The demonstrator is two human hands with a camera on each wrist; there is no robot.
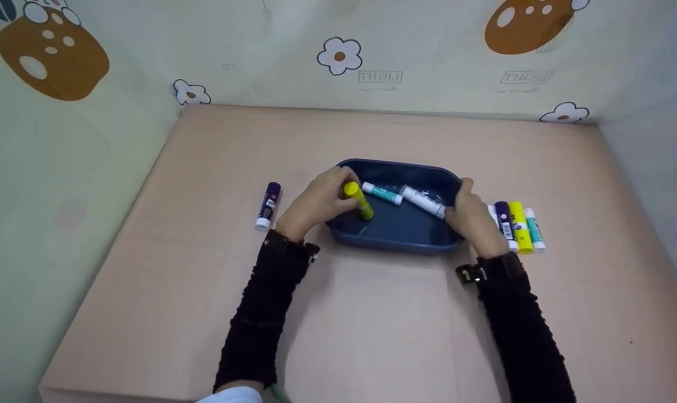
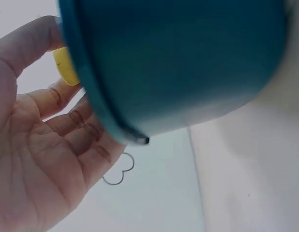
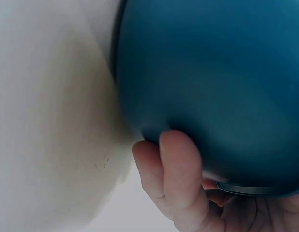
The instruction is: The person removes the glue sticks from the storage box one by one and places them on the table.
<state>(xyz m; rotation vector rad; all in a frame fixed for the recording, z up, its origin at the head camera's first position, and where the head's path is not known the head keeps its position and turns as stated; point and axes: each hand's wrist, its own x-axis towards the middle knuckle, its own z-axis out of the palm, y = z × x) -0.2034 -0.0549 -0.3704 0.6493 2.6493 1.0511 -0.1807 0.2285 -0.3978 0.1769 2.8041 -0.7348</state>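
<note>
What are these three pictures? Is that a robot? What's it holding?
No robot: just a person's bare left hand and right hand. The big picture is from a head camera; the close-ups are from wrist cameras, so the blue tub looks huge. On the table, a purple tube is left of the tub, and a row of tubes right of it. Inside lie a white tube and a teal-and-white tube. The left hand pinches a yellow tube; the right hand grips the tub's end.
</note>
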